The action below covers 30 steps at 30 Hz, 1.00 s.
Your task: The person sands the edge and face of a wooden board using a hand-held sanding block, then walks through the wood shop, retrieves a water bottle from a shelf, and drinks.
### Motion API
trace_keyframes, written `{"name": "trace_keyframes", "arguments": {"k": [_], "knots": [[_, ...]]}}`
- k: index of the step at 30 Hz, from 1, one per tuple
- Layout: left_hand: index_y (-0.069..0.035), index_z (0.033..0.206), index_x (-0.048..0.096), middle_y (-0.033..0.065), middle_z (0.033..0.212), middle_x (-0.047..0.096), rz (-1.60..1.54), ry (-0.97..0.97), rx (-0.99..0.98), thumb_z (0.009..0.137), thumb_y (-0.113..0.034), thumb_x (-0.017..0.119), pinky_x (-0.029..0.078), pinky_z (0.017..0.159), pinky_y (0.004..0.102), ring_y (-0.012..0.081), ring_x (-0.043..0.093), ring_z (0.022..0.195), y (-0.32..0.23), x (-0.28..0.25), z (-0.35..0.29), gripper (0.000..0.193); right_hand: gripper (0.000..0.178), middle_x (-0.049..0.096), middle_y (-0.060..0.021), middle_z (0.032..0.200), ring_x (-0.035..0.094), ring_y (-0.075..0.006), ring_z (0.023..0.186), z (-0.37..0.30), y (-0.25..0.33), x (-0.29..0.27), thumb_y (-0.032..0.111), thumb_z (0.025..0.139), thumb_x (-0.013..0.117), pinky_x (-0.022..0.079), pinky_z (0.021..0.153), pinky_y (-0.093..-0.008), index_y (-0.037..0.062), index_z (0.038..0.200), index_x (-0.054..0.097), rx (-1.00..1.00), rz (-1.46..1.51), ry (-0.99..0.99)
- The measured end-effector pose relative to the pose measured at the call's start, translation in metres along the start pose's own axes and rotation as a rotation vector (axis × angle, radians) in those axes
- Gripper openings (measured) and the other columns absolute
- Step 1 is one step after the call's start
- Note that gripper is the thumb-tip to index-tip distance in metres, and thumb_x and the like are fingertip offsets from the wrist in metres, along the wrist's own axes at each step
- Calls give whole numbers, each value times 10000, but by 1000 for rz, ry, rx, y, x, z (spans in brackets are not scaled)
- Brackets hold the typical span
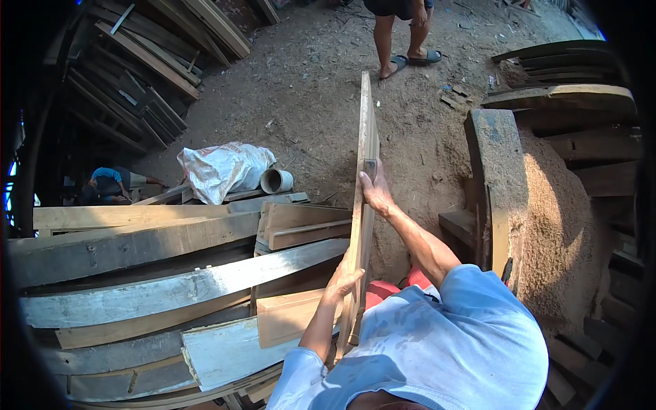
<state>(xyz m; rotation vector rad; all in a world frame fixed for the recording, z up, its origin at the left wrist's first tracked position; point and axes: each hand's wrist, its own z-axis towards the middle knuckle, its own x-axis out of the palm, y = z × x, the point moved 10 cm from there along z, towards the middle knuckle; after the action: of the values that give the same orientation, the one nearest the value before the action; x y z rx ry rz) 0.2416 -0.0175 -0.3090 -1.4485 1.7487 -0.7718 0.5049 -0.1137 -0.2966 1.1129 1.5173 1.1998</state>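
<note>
A long wooden board [362, 133], or a panel of boards, stands on its edge in front of me and points away over the dirt ground. Around its right side, about halfway along, my right hand [378, 191] is closed, with the thumb near the upper edge. My left hand [344, 281] grips the board closer to my body from the left, its fingers partly hidden. A small dark grey piece [370, 167] shows on the board just ahead of my right hand. The near end of the board reaches down beside my blue shirt.
Left of me lies a pile of planks [171, 287], topped by a short wooden piece [290, 318]. Behind it are a white sack [225, 169] and a bucket [277, 181]. A thick beam [502, 164] and sawdust [557, 232] lie right. One person [403, 34] stands ahead; another [113, 183] is low at left.
</note>
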Motion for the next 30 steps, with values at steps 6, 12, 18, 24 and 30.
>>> {"name": "trace_keyframes", "arguments": {"k": [6, 12, 18, 24, 30], "knots": [[-53, 1533, 275, 220, 1494, 407, 165, -48, 104, 692, -53, 546, 296, 1159, 354, 326, 374, 1405, -62, 2, 89, 884, 829, 324, -342, 1498, 321, -437, 1420, -52, -11, -1, 348, 943, 567, 268, 1172, -448, -72, 1518, 143, 134, -4, -22], [-114, 1542, 265, 282, 1343, 543, 246, -75, -58, 705, -60, 551, 481, 997, 420, 405, 566, 1225, -44, -7, 87, 887, 754, 531, -295, 1346, 521, -426, 1267, 95, 11, -27, 342, 946, 577, 416, 1063, -441, -36, 1502, 236, -77, -114, -171], [-64, 1529, 276, 265, 1453, 450, 244, -42, -138, 726, -82, 551, 364, 1124, 406, 394, 430, 1365, -48, -19, 84, 849, 734, 508, -269, 1384, 481, -383, 1319, 159, -7, -22, 381, 954, 566, 390, 1085, -421, -2, 1503, 264, 27, -127, -141], [-41, 1482, 344, 278, 1371, 522, 254, -26, -164, 752, -146, 608, 415, 1069, 420, 395, 512, 1289, -63, -26, 116, 783, 662, 563, -246, 1289, 540, -370, 1227, 141, 12, -22, 393, 968, 543, 410, 1040, -427, -1, 1451, 321, -6, -90, -62], [-28, 1437, 402, 270, 1342, 551, 172, -211, 368, 761, -28, 569, 421, 1057, 410, 366, 528, 1281, -161, -53, 202, 697, 742, 414, -308, 1446, 411, -393, 1369, 87, 8, 7, 366, 978, 508, 324, 1132, -418, -78, 1497, 219, 61, -81, -62]]}}
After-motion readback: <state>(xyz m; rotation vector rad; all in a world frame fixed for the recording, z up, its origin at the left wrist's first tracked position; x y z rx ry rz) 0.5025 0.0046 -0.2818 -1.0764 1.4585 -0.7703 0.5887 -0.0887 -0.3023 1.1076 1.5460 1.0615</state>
